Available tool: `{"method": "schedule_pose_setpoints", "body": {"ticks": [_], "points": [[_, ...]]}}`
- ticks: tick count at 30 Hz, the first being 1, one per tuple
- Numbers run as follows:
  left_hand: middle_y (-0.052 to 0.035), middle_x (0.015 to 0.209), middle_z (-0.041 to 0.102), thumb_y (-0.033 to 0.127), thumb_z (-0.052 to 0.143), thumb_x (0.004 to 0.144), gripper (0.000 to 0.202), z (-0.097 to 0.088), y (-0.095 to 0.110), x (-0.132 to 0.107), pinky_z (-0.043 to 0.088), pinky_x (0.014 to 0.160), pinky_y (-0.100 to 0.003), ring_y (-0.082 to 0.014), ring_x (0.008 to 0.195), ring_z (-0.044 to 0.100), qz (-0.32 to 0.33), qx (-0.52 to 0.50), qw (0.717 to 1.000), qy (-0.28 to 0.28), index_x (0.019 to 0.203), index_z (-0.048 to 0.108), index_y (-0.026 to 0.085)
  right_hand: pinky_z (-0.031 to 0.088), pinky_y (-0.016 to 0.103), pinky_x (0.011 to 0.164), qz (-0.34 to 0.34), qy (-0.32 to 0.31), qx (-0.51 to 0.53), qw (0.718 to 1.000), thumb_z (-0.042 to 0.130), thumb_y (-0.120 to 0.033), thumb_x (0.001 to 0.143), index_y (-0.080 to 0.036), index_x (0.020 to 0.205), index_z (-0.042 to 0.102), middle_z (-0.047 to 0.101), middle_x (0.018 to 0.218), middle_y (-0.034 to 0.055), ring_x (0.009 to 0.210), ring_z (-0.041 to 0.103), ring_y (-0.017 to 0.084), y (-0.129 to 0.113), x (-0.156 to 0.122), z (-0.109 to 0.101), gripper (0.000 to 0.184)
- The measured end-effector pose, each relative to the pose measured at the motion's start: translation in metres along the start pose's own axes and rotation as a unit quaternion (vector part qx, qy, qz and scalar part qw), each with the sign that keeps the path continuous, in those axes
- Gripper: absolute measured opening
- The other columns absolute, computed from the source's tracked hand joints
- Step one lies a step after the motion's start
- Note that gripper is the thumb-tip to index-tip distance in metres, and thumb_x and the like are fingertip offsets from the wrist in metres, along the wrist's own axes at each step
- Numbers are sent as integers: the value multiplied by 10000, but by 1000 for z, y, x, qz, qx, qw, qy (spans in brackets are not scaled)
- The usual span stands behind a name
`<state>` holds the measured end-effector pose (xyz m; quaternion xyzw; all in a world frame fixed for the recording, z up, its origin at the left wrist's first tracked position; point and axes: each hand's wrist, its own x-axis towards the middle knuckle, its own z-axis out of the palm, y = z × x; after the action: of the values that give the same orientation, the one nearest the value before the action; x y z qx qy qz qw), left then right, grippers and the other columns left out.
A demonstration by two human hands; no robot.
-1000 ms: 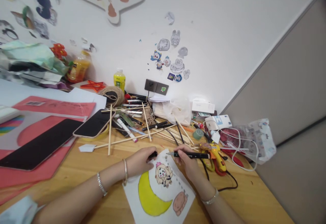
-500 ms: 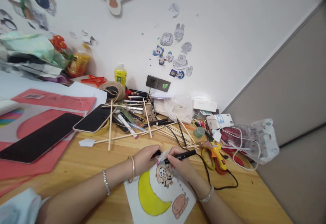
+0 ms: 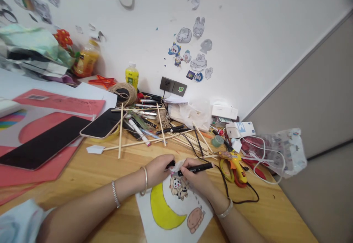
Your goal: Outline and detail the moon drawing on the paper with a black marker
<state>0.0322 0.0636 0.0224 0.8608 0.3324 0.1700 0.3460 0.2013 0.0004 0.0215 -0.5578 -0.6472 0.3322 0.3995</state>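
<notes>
Gripping a black marker [image 3: 200, 168] in closed fingers, right hand [image 3: 197, 179] rests on the drawing's [image 3: 168, 217] top edge, marker jutting rightward past the hand with its tip toward the left hand [image 3: 157, 169], which is pinched shut on a small black cap [image 3: 171, 164] at the drawing's top-left corner.

Clutter behind, open wood in front

Bare worktop [image 3: 91, 173] is lying open at lower left and lower right; left hand [image 3: 158, 167] and right hand [image 3: 196, 177] are filling bottom centre; wooden sticks [image 3: 120, 130] and a phone [image 3: 103, 123] are crowding the middle band; a yellow glue gun [image 3: 237, 164] and its cable [image 3: 249, 198] are blocking right of centre.
</notes>
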Motion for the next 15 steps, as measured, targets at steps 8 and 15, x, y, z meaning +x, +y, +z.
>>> {"method": "schedule_pose_setpoints", "body": {"ticks": [8,15], "points": [[10,704,513,79,453,657,122,2,-1,0,357,617,-225,-141,668,474,6,9,1000,8,719,481,180,362,210,535,-5,5,3,1000,531,-160,783,-188,608,537,510,562,-51,551,471,113,4,-1,1,178],[1,722,539,85,460,659,117,4,-5,2,368,636,-231,-146,687,493,17,7,1000,12,722,497,176,354,208,508,3,0,15,1000,536,-164,776,-191,610,527,503,543,-55,518,466,108,8,0,0,169]]}}
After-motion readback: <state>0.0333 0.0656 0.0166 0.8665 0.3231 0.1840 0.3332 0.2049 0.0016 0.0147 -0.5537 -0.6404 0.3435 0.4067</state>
